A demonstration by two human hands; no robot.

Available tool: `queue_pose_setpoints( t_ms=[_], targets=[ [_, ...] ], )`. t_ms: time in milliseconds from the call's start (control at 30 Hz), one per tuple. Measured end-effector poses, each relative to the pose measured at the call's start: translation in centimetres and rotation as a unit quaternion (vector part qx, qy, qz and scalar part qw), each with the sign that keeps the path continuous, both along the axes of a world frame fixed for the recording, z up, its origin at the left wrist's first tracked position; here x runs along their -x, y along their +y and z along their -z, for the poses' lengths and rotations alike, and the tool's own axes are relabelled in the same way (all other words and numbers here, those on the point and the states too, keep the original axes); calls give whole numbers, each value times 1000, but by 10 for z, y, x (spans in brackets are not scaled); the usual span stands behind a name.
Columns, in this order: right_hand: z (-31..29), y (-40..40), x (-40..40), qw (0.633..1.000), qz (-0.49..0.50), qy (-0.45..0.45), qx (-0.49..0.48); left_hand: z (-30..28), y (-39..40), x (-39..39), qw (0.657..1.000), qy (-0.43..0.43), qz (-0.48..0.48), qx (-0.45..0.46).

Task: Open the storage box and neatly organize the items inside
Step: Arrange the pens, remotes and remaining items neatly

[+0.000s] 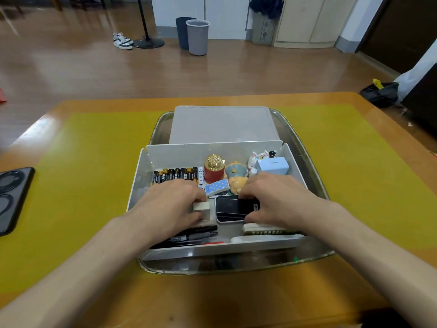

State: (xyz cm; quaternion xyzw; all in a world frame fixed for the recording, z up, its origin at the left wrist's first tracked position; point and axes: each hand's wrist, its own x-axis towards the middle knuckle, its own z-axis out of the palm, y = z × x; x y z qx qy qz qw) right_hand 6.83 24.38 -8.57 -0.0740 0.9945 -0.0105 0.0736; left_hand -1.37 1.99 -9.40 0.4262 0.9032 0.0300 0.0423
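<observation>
The white storage box (138,183) stands open on a clear tray (305,159), its translucent lid (222,124) lying behind it. Inside are a row of batteries (175,175), a red bottle with a gold cap (214,170), small figurines (236,177), a pale blue box (273,165), a dotted blue card box (216,187), pens (194,235) and a black phone-like slab (233,207). My left hand (170,204) grips a small white block (202,207). My right hand (272,197) pinches the black slab between fingers and thumb.
The tray sits on a yellow mat (78,174) over a wooden table. A black case (11,197) lies at the left edge. Two bins (196,36), shoes (121,40) and a stand base are on the floor beyond.
</observation>
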Motion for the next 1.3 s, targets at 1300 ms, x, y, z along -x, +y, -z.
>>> queue_pose_setpoints(
  t_ms=[1300],
  targets=[
    [-1,0,-11,967,72,-10,245,-20,0,-2,971,-185,-1,-149]
  ],
)
